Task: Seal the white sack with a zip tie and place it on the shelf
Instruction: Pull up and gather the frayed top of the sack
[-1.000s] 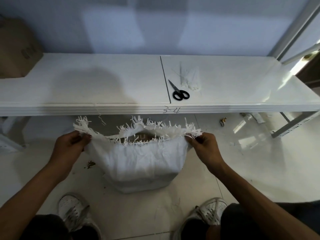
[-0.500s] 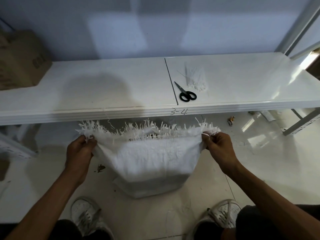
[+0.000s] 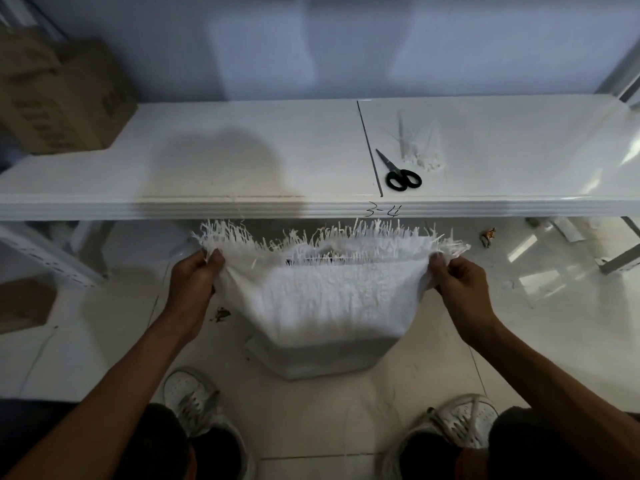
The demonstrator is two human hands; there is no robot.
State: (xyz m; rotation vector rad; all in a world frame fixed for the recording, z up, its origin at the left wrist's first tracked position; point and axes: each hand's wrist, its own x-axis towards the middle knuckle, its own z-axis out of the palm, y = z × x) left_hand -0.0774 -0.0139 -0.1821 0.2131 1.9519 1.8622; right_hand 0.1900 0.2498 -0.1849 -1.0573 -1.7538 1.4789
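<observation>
The white sack (image 3: 329, 306) stands on the tiled floor in front of the white shelf (image 3: 242, 157). Its frayed top edge is pulled taut and flat, with the mouth nearly closed. My left hand (image 3: 194, 275) grips the left corner of that edge, and my right hand (image 3: 457, 277) grips the right corner. A loose pile of white zip ties (image 3: 419, 147) lies on the shelf, up and to the right of the sack. What is inside the sack is hidden.
Black-handled scissors (image 3: 398, 173) lie on the shelf beside the zip ties. Cardboard boxes (image 3: 59, 98) sit at the shelf's left end, with another box (image 3: 24, 304) on the floor at left. Metal shelf uprights (image 3: 620, 67) stand at right. My two shoes (image 3: 194, 400) flank the sack.
My hands have pulled the sack's top corners apart, stretching the open mouth flat and nearly closed. The view has shifted, so the sack and shelf sit further right.
</observation>
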